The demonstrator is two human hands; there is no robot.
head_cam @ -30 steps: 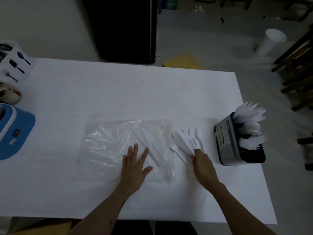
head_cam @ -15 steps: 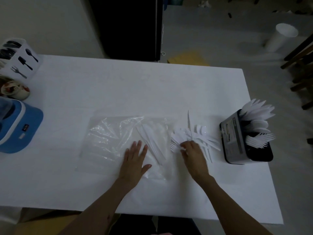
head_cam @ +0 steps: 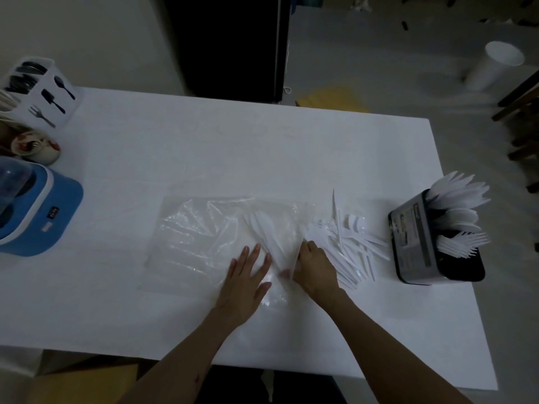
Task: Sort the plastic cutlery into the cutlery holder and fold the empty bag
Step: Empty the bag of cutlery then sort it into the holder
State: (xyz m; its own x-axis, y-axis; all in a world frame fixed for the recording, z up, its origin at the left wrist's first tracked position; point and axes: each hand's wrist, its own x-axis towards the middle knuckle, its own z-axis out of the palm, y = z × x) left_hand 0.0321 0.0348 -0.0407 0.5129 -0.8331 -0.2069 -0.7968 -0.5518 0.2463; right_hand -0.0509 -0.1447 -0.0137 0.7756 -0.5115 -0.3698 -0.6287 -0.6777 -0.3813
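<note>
A clear plastic bag [head_cam: 198,237] lies flat on the white table [head_cam: 204,147]. Several white knives [head_cam: 268,231] are still inside it near its right end. My left hand [head_cam: 245,278] rests flat on the bag with fingers spread. My right hand [head_cam: 316,266] is curled at the bag's right edge, pinching the lifted film there. To its right, a loose pile of white forks, spoons and knives [head_cam: 353,240] is scattered on the table. Beyond the pile stands the black cutlery holder [head_cam: 408,237], holding upright knives, spoons and forks.
A white caddy with cutlery icons [head_cam: 43,91], a patterned bowl [head_cam: 35,147] and a blue appliance [head_cam: 38,211] stand along the table's left edge. On the floor beyond are a white bin [head_cam: 493,65] and dark chair legs at the right.
My right hand swept cutlery out to the right into a fanned pile, then came back left to the bag's edge. My left hand stayed flat on the bag.
</note>
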